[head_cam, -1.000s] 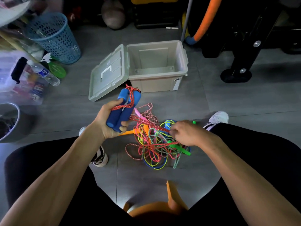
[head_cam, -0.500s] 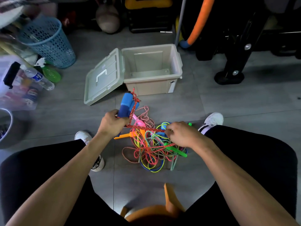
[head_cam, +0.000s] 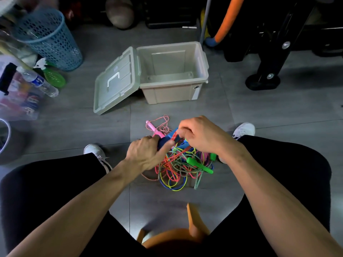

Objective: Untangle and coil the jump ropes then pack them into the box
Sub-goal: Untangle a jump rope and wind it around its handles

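A tangled pile of coloured jump ropes (head_cam: pixel 178 171) lies on the grey floor between my feet, with a green handle (head_cam: pixel 199 165) and a pink handle (head_cam: pixel 154 129) sticking out. My left hand (head_cam: pixel 146 153) grips the blue foam handles (head_cam: pixel 167 140), which have red rope wound round them. My right hand (head_cam: pixel 200 136) pinches that red rope (head_cam: pixel 174 135) at the handles' top. The beige box (head_cam: pixel 202 58) stands open and empty beyond the pile, its lid (head_cam: pixel 116 81) hanging to the left.
A blue mesh basket (head_cam: pixel 50 38), a water bottle (head_cam: pixel 37 81) and a green disc (head_cam: pixel 53 77) sit at the left. Black equipment legs (head_cam: pixel 265 71) and an orange foam tube (head_cam: pixel 228 19) stand at the back right. An orange stool (head_cam: pixel 193 223) is under me.
My left hand has lowered the blue handles from near the box down to the pile. My right hand has left the tangle and moved up onto the red rope at the handles.
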